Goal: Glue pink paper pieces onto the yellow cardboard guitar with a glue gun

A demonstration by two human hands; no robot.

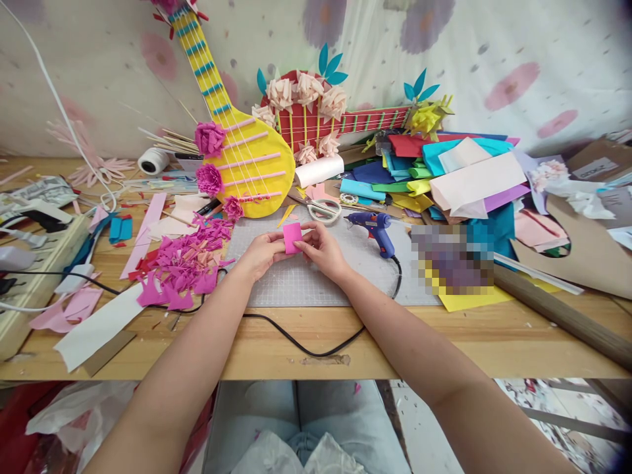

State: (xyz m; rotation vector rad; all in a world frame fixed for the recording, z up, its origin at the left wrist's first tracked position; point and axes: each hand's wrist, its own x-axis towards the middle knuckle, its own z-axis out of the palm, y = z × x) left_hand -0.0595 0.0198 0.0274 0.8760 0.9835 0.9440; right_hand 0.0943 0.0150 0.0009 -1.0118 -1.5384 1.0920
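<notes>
A small square of magenta paper (292, 237) is held up between my two hands, over the grey cutting mat (316, 283). My left hand (266, 253) pinches its left edge, and my right hand (320, 247) grips its right side with the thumb across the lower front corner. Just behind my right hand lie scissors with pale handles (324, 211). A blue glue gun (374, 229) rests on the mat to the right, its black cord curving toward me. Left of my left hand sits a heap of magenta paper scraps (190, 257).
A yellow paper lute (257, 164) with magenta flowers leans at the back, beside a red paper instrument (301, 112). Coloured sheets (474, 171) pile up at the back right. A power strip (47, 283) stands left; a wooden rod (557, 306) lies right.
</notes>
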